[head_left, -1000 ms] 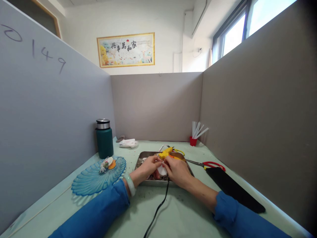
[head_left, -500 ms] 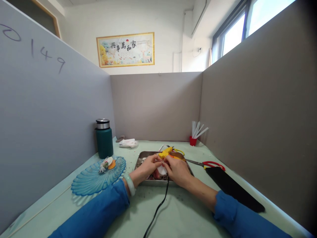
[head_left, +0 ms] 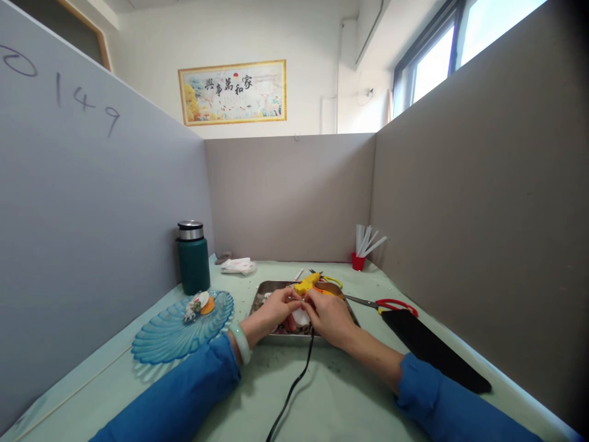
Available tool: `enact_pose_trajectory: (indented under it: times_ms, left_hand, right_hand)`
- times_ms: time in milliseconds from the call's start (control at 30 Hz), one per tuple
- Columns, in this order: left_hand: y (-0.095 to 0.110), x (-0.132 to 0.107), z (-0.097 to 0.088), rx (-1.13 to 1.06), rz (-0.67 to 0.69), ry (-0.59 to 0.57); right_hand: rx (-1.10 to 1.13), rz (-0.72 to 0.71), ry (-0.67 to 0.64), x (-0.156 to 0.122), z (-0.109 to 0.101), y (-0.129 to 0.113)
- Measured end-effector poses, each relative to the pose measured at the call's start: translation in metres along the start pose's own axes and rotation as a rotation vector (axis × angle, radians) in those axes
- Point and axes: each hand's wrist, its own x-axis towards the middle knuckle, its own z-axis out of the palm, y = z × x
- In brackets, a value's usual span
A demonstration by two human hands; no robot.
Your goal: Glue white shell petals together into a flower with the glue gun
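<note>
Over a metal tray point(head_left: 288, 339), my left hand point(head_left: 276, 308) and my right hand point(head_left: 330, 314) meet with fingertips pinched close together. Whatever lies between the fingertips is too small to make out. Below them in the tray are a white piece point(head_left: 301, 317) and small shell-like bits, partly covered by my hands. Just beyond my fingers rests a yellow glue gun point(head_left: 307, 283), and a black cord point(head_left: 294, 387) runs from the tray toward me. Orange-handled scissors beside the glue gun are partly hidden by my right hand.
A blue scalloped plate point(head_left: 161, 341) with shells stands left, by a green bottle point(head_left: 194, 264). Red-handled scissors point(head_left: 398, 307) and a black flat strip point(head_left: 435, 350) lie right. White glue sticks point(head_left: 368, 239) stand in a red cup point(head_left: 358, 262). Grey partitions enclose the table.
</note>
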Motion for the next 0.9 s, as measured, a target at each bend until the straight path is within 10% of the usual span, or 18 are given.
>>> enact_pose_trajectory:
  times_ms: [900]
  left_hand:
    - [0.0001,-0.0006,0.0005,0.029,0.002,-0.011]
  right_hand:
    - [-0.031,-0.004,-0.022,0.0001,-0.0013,-0.0007]
